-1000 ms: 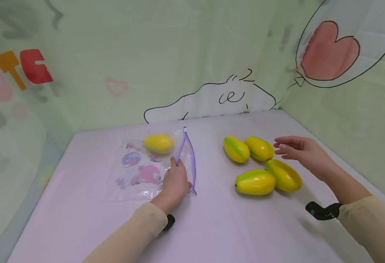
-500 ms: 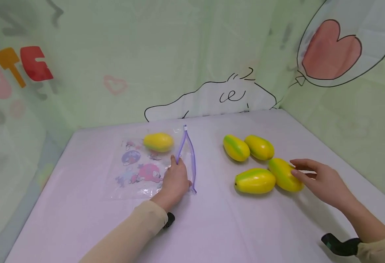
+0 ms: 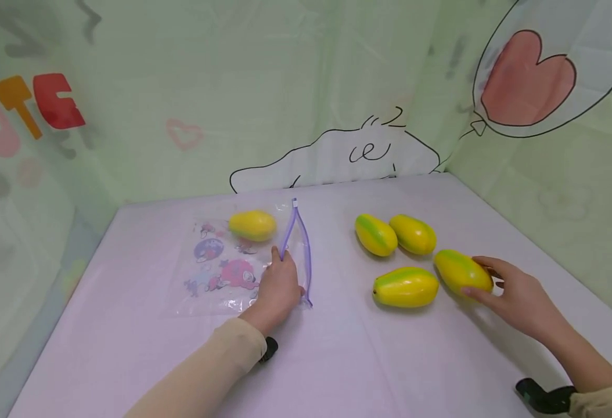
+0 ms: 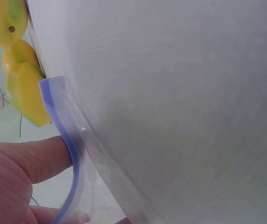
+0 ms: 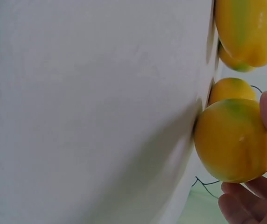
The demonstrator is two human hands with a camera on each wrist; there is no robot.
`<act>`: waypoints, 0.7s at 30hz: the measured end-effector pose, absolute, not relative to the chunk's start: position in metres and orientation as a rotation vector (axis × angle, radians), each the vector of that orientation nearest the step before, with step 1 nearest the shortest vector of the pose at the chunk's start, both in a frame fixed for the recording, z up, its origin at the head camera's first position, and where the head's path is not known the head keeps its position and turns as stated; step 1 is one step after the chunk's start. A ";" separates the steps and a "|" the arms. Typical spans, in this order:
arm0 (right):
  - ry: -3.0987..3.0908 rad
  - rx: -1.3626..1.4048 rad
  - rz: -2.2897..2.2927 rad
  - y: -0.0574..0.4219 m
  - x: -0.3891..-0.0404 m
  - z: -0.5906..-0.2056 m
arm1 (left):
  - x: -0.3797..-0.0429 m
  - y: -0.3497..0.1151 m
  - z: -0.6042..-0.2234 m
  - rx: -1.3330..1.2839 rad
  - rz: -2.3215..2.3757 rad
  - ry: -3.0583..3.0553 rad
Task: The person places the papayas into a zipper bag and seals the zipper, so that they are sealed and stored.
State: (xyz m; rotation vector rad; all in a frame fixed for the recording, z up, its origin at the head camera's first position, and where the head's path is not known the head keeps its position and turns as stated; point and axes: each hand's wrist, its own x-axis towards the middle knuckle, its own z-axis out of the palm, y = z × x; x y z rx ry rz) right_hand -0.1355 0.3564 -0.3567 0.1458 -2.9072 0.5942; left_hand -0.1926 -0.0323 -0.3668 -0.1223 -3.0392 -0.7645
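Observation:
My right hand (image 3: 520, 299) grips a yellow-green papaya (image 3: 461, 273), thumb on the near side and fingers on the far side. In the right wrist view, that papaya (image 5: 234, 140) sits between the thumb and the curled fingers. A clear zip bag (image 3: 217, 302) with cartoon prints lies flat at left, its purple zip edge (image 3: 308, 261) facing right and parted. At this mouth, my left hand (image 3: 277, 284) holds the bag; the left wrist view has the thumb against the zip strip (image 4: 63, 119). One papaya (image 3: 252, 225) lies inside the bag.
Three more papayas stay on the table: one at front (image 3: 406, 287) and two farther back, the left one (image 3: 376, 235) beside the right one (image 3: 413, 234). The pale table (image 3: 337, 360) is bounded by a printed cloth backdrop (image 3: 264, 104) behind and at both sides.
My right hand has come down and toward me onto the right-hand papaya and taken hold of it. That papaya has shifted slightly right, away from the front one. The left hand stays put.

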 end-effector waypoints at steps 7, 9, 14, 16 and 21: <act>-3.017 0.005 0.627 0.365 -0.136 -0.357 | -0.193 -0.032 -0.366 -0.114 -0.778 -3.042; -3.022 -0.006 0.650 0.367 -0.137 -0.357 | -0.193 -0.032 -0.366 -0.112 -0.786 -3.041; -3.026 -0.013 0.698 0.372 -0.138 -0.357 | -0.194 -0.032 -0.366 -0.119 -0.790 -3.040; -3.012 0.004 0.702 0.375 -0.138 -0.357 | -0.193 -0.032 -0.366 -0.124 -0.787 -3.041; -2.976 0.025 0.703 0.380 -0.138 -0.355 | -0.193 -0.032 -0.366 -0.112 -0.792 -3.057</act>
